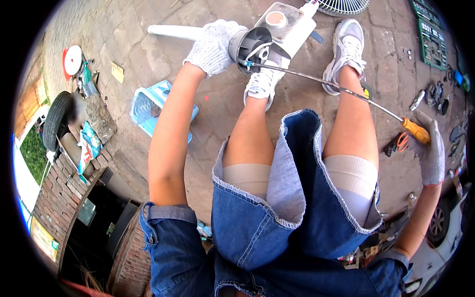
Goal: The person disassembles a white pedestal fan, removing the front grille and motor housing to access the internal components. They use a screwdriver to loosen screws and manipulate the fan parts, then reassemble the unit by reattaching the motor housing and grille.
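My left hand (213, 47), in a white knit glove, is wrapped round a dark grey cup-shaped fan housing (236, 47). Its open end faces right, and a white cord loops inside. My right hand (433, 148), also gloved, grips the orange-yellow handle of a long screwdriver (416, 131). The shaft crosses above my legs to the left, and its tip meets a small blue-and-metal part at the housing's rim. A white tube (173, 32) sticks out to the left behind my left hand. Just beyond the housing is a white boxy fan part (297, 29) with a round tan disc.
A wire fan grille (341, 6) lies at the far edge. On the right are a green tool case (431, 42), orange-handled pliers (397, 143) and loose metal parts. A light blue plastic stool (153, 106) and a tyre (55, 119) are on the left.
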Demonstrator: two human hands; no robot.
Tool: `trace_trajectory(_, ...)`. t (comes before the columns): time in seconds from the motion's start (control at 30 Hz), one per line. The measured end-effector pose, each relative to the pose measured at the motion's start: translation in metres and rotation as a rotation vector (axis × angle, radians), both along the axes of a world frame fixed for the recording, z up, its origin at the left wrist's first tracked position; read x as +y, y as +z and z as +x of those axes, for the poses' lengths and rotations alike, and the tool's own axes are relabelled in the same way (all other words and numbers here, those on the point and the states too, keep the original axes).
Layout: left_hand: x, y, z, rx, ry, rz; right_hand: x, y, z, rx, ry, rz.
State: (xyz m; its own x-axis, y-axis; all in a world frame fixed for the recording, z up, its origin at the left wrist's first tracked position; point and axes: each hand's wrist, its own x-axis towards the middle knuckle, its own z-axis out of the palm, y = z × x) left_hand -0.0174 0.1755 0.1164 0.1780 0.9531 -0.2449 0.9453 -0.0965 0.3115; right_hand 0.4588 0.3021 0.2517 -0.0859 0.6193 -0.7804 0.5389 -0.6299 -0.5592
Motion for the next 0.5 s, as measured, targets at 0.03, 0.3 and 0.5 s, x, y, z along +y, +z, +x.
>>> trace_trajectory(0.03, 0.001, 0.001, 0.000, 0.004, -0.001, 0.002, 0.001, 0.002, -0.006, -0.142, 0.052, -0.056)
trace_trajectory(0.3, 0.000, 0.004, 0.003, 0.037, -0.010, -0.038, 0.004, -0.001, 0.047, 0.044, 0.315, 0.336)
trace_trajectory(0.5, 0.000, -0.002, 0.002, 0.064, -0.018, -0.035, 0.003, -0.002, 0.105, 0.097, -0.085, 0.253)
